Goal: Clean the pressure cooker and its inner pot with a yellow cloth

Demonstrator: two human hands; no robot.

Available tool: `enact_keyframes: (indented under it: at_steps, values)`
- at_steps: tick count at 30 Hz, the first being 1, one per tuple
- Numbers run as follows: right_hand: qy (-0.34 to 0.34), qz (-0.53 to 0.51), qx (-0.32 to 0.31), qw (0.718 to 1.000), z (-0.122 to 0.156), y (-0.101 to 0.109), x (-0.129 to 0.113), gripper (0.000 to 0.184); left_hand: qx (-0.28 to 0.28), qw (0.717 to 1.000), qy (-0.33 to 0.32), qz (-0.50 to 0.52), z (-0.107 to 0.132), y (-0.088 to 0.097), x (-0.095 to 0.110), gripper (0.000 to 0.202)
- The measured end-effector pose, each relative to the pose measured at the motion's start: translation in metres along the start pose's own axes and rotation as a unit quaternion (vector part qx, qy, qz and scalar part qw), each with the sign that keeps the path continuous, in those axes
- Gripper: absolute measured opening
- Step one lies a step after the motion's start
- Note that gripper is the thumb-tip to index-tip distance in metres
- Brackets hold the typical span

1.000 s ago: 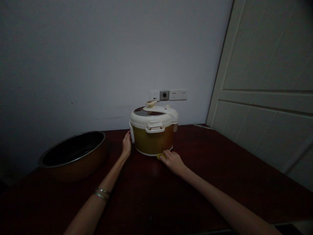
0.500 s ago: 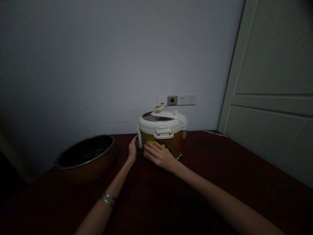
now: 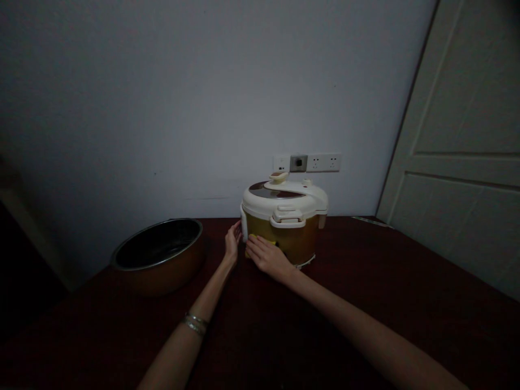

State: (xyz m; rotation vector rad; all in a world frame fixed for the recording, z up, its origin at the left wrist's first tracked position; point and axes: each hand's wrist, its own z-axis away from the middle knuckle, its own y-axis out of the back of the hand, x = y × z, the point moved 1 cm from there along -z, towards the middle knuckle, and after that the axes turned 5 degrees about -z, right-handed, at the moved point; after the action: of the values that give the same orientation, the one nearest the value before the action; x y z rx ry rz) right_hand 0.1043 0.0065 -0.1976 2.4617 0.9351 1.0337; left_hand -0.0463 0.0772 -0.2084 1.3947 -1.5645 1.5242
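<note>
A white-lidded electric pressure cooker with a gold-brown body stands on the dark red table. My right hand presses a yellow cloth flat against the lower left of its front, fingers together over it; most of the cloth is hidden under the hand. At the cooker's left side, by its white panel, my left hand is held upright with its fingers stretched out, apparently touching the casing. A bracelet circles my left wrist.
To the left, a large round pot with a dark inside and brown outside sits on the table. Wall sockets are behind the cooker. A thin flat strip lies near the back edge, and a pale panelled door stands at right.
My view has turned a little left, so everything appears further right. Against the cooker, my right hand with the cloth has slid slightly left. My left hand stays at its side.
</note>
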Motion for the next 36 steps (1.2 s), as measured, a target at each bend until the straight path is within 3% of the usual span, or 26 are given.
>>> enact_keyframes:
  at_steps: [4, 6, 8, 11, 14, 17, 22, 24, 28, 31, 33, 36]
  values:
    - [-0.060, 0.044, 0.009, 0.997, -0.065, 0.007, 0.025, 0.029, 0.000, 1.000, 0.006, 0.010, -0.002, 0.000, 0.001, 0.041]
    - [-0.085, 0.055, 0.001, 0.995, -0.076, 0.003, 0.024, 0.031, -0.003, 1.000, 0.007, 0.010, -0.003, 0.001, 0.003, 0.042]
    - [-0.089, 0.046, -0.019, 0.995, -0.063, -0.007, 0.011, 0.032, -0.009, 1.000, 0.012, 0.009, -0.003, 0.002, 0.004, 0.044]
    - [-0.056, 0.022, -0.059, 0.996, -0.016, -0.024, -0.017, 0.028, -0.016, 1.000, 0.020, 0.003, -0.001, 0.003, 0.006, 0.046]
    - [-0.026, 0.011, -0.054, 0.998, 0.022, -0.027, -0.031, 0.022, -0.018, 1.000, 0.021, -0.001, 0.001, 0.004, 0.005, 0.046]
    - [-0.009, -0.003, -0.026, 1.000, 0.018, -0.013, -0.016, 0.023, -0.019, 1.000, 0.023, 0.000, 0.000, 0.004, 0.002, 0.047]
    - [-0.026, -0.005, -0.005, 1.000, -0.040, 0.014, 0.025, 0.032, -0.018, 1.000, 0.017, 0.004, -0.002, 0.002, 0.002, 0.047]
    - [-0.026, -0.007, 0.000, 1.000, -0.045, 0.016, 0.027, 0.033, -0.021, 1.000, 0.014, 0.003, -0.001, 0.001, 0.003, 0.046]
    - [-0.006, -0.023, 0.014, 1.000, 0.000, 0.012, 0.009, 0.027, -0.026, 1.000, 0.011, -0.007, 0.000, 0.002, 0.003, 0.046]
    - [0.089, -0.071, -0.014, 0.993, 0.045, 0.015, 0.002, 0.023, -0.023, 1.000, 0.007, -0.015, 0.001, 0.002, 0.003, 0.044]
    - [0.128, -0.099, -0.044, 0.986, 0.061, 0.025, 0.010, 0.023, -0.021, 1.000, 0.005, -0.019, 0.001, 0.001, 0.004, 0.043]
    - [0.133, -0.114, -0.071, 0.982, 0.056, 0.049, 0.040, 0.027, -0.019, 1.000, 0.004, -0.022, 0.002, 0.000, 0.005, 0.043]
